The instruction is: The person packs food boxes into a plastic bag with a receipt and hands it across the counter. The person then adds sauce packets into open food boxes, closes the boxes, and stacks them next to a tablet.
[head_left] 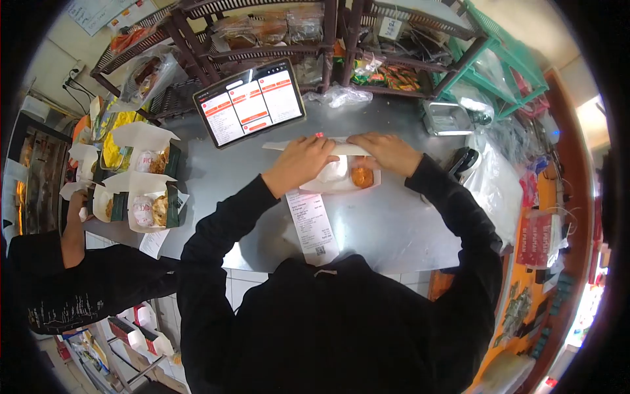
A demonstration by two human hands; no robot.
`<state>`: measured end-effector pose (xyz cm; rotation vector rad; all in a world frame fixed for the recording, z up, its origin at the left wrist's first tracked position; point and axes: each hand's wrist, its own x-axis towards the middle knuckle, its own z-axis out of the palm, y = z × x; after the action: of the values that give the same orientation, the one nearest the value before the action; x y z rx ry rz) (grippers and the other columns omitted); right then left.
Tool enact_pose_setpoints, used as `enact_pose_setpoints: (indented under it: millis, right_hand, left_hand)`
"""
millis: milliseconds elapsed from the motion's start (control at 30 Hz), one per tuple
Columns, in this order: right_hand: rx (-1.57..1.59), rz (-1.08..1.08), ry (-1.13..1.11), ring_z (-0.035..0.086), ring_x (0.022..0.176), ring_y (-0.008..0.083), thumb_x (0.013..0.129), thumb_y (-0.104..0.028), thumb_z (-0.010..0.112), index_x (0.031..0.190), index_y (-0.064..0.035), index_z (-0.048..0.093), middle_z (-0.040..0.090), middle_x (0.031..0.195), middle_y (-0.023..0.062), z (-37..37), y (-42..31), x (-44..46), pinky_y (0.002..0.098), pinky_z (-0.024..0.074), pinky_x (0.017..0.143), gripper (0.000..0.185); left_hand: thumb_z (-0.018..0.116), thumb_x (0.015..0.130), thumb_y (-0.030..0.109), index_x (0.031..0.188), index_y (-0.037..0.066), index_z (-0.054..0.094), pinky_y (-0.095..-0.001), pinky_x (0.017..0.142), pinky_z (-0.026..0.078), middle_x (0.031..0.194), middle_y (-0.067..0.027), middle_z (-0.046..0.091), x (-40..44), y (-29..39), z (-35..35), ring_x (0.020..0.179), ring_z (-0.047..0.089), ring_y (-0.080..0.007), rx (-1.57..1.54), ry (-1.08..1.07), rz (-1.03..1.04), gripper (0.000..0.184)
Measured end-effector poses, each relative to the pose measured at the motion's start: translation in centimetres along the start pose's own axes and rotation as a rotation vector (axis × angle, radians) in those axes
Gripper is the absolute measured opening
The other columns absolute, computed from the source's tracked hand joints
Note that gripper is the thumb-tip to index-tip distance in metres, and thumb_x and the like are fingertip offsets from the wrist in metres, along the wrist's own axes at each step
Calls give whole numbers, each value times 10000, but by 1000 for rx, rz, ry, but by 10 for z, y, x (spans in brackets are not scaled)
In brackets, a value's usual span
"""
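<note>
In the head view a paper food box (321, 190) lies open on the steel table, holding a white wrapped bundle (333, 171) and a piece of fried chicken (362, 176). My left hand (304, 159) grips the left part of the box's raised lid (279, 145), fingers bent over its edge. On the right part of the lid, my right hand (386, 152) has its fingers closed over the edge, with the thumb blurred near the chicken. A printed receipt (312, 226) lies just below the box, its top end close to the box's front wall.
Behind the hands a tablet (251, 102) leans before dark plastic racks (269, 12). Several filled open boxes (149, 226) stand at the left, where a co-worker's arm (73, 240) reaches in. At the right are foil trays (447, 118), plastic bags (499, 171) and a black device (463, 161).
</note>
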<state>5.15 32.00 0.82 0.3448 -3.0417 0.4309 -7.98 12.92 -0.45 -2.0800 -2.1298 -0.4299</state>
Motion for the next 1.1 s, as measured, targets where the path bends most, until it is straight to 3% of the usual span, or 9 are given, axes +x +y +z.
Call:
enact_pose_setpoints:
  millis: [300,433,567,767,867,933,967,1033,1100]
  right_hand:
    - [47,163,7,564,802,371,887,-333,442,1032,-41,472,578,866,186,-8,-11,15,439,453,679,328]
    - [54,139,128,561,776,378,889,-313,438,981,-51,482,580,846,185,-10,-5,23,454,442,643,281]
    - [144,94,168,563,758,367,875,-268,464,964,-45,514,585,844,180,-2,14,25,441,435,630,245]
    - [183,71,196,555,666,342,821,-155,541,905,6,580,559,708,207,-17,20,37,385,432,606,185]
    - [463,164,78,582,669,232,786,-181,607,997,4,588,623,800,139,-19,50,23,313,454,624,282]
    - [764,330,-9,596,719,188,810,-203,587,1045,-8,584,643,869,85,-18,74,-2,299,460,659,305]
    - [771,253,-32,537,885,118,826,-189,570,1088,7,558,603,972,34,2,92,-13,267,422,801,328]
    - [1100,379,290,500,969,125,818,-183,579,1086,21,549,570,1057,66,33,76,-18,267,377,869,338]
    - [1236,469,679,475,1031,154,814,-165,575,1090,36,530,533,1127,97,75,61,-6,275,343,915,345]
  left_hand:
    - [507,758,191,820,56,482,-295,678,402,809,-53,474,15,-15,14,778,478,-192,396,226,54,151]
    - [526,802,345,865,53,474,-321,690,375,844,-81,441,26,-20,13,799,438,-223,225,346,-12,303]
    - [539,798,272,894,67,492,-324,699,379,845,-66,443,25,-24,15,805,444,-210,115,389,15,231]
    - [568,778,194,828,68,573,-344,690,406,812,-61,533,36,-36,8,805,507,-250,-152,294,-90,136]
    - [600,768,203,866,47,609,-325,752,436,902,-79,594,30,-58,-19,895,550,-233,-269,-13,-153,185]
    - [604,799,240,1035,45,578,-302,831,436,1057,-94,582,6,-110,-17,995,543,-197,-725,-294,-157,307]
    - [607,797,243,1076,29,552,-289,841,423,1074,-100,576,2,-108,-5,1002,538,-190,-1003,-227,-302,356]
    - [613,794,251,1159,-2,500,-263,862,395,1108,-114,563,-12,-97,19,1015,528,-177,-1539,-54,-596,458]
    - [541,849,217,1172,-44,423,-319,899,382,1148,-148,499,-1,-75,58,1076,478,-213,-1905,489,-776,432]
